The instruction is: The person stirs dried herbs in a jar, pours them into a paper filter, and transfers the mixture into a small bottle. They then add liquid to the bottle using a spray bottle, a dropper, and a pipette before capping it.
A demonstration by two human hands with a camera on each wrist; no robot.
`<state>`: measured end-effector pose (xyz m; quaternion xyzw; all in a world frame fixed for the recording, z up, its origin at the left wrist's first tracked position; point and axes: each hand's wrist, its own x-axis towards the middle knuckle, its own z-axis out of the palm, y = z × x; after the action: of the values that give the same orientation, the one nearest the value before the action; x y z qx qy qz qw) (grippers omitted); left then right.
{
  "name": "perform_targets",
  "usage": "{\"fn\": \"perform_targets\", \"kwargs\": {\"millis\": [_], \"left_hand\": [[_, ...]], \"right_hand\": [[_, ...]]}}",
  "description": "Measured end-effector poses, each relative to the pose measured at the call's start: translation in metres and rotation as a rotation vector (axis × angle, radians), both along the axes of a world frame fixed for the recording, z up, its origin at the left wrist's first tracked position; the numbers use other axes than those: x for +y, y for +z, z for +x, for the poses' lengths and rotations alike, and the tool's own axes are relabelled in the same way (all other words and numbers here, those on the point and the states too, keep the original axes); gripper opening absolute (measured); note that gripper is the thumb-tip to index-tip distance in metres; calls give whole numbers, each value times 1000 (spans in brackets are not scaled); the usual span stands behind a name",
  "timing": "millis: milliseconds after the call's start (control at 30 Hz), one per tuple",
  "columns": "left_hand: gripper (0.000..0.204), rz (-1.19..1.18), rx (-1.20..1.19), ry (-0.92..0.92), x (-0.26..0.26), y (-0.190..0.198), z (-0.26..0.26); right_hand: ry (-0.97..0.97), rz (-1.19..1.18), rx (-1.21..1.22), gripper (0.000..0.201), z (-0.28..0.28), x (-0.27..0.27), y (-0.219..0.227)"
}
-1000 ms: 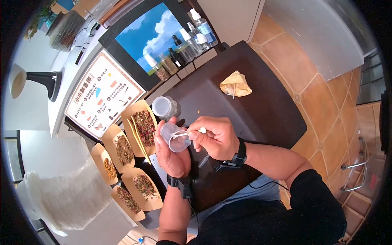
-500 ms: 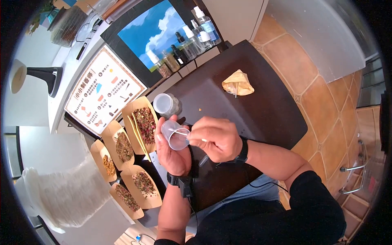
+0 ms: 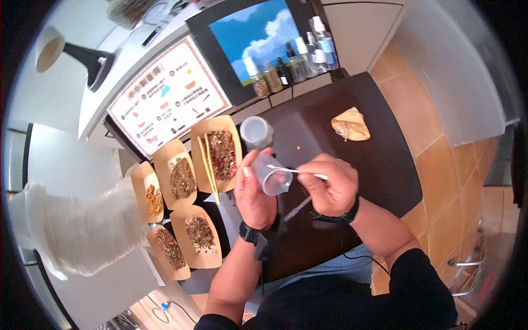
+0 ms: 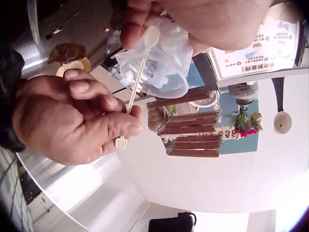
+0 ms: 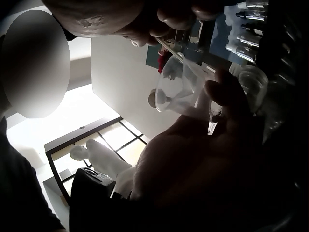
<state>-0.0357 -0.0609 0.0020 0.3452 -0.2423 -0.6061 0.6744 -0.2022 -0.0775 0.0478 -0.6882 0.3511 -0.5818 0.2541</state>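
My left hand holds a clear plastic cup, tilted with its mouth toward the right hand. Between thumb and fingers, my right hand pinches a small white plastic spoon. The spoon's round bowl reaches across the cup's mouth, and its square handle end sticks out past the thumb in the left wrist view. The cup's wall looks see-through in the right wrist view. A clear plastic dropper lies on the dark table between the forearms. Just behind the left hand stands a jar with a frosted lid.
Several paper trays of dried herbs stand at the left, with yellow tongs across one. A crumpled tan pouch lies at the table's far right. Spray and dropper bottles line the back edge, beside a printed instruction sheet.
The head view has turned, so the scene sits further right. My right hand has drawn slightly back from the cup, with the spoon still pinched. The left hand keeps the cup tilted.
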Motion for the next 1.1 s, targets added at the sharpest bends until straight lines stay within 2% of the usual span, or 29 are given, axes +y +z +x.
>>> {"fn": "perform_targets", "kwargs": {"millis": [33, 100, 167, 300, 433, 500, 567, 600, 767, 833, 900, 967, 1000, 1033, 1100], "left_hand": [[46, 10, -21, -20, 1, 3, 0], [47, 13, -3, -37, 2, 0, 4], [47, 19, -7, -64, 2, 0, 3], [49, -78, 92, -164, 3, -8, 7], [53, -69, 129, -246, 5, -6, 8], [60, -52, 168, -260, 7, -4, 8], [70, -101, 91, -283, 8, -4, 7], [81, -123, 124, -297, 6, -7, 7], [86, -175, 151, -348, 6, -6, 6], [85, -118, 21, -356, 11, -1, 7], [81, -119, -3, -326, 13, -3, 8], [76, -34, -256, -339, 16, 2, 10], [70, -72, -387, -242, 18, -1, 6], [70, -82, -375, -220, 18, 6, 8], [67, 105, -577, -176, 21, 17, 12]], "right_hand": [[-32, -7, -33, 9, 0, 2, 4], [-8, 149, -136, 15, 0, 4, -5], [90, 459, -579, 21, 5, 5, -10], [219, 783, -953, 34, -9, -17, -7], [283, 858, -1117, 30, -25, -37, -23], [226, 852, -1117, 28, -27, -40, -24], [153, 819, -1072, 24, -29, -38, -19], [131, 812, -1051, 24, -31, -38, -21], [86, 776, -942, 21, -36, -19, -15], [72, 790, -919, 20, -41, -8, -15], [74, 815, -885, 19, -44, 3, -16], [32, 817, -852, 21, -48, 12, -17], [52, 788, -813, 22, -54, 15, -23], [68, 785, -792, 22, -54, 17, -23], [67, 807, -754, 21, -59, 24, -21]]}}
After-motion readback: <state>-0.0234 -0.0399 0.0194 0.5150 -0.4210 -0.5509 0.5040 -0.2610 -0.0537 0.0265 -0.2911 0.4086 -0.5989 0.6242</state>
